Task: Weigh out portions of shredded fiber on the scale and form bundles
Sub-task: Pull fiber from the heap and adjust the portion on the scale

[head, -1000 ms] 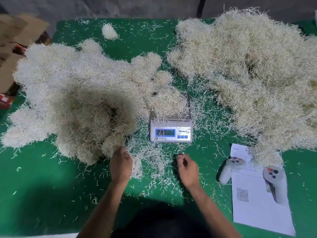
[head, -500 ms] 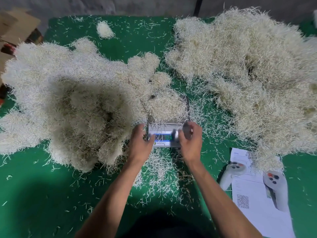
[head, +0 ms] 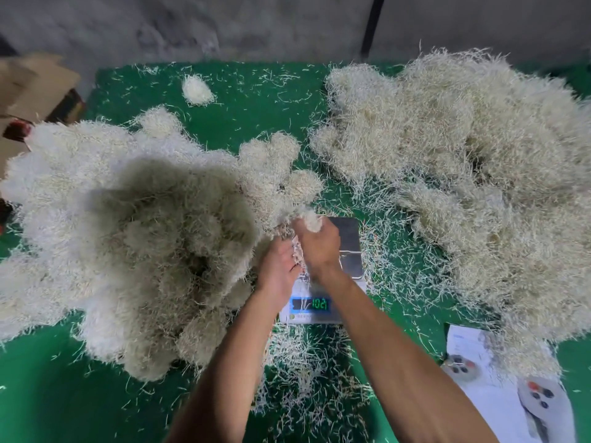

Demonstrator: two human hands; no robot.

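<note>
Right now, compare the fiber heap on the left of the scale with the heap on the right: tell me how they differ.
The left heap is made of rounded, compact clumps; the right heap lies loose and tangled, with no clear clumps. The left heap is partly under a dark shadow; the right heap is evenly lit. The left heap reaches the scale and both hands; the right heap lies apart from it, with only scattered strands between. Both are pale shredded fiber on the green table.

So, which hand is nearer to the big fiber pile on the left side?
Left. The left hand touches the edge of the left pile. The right hand grips a fiber clump over the scale, just beyond the left hand.
</note>
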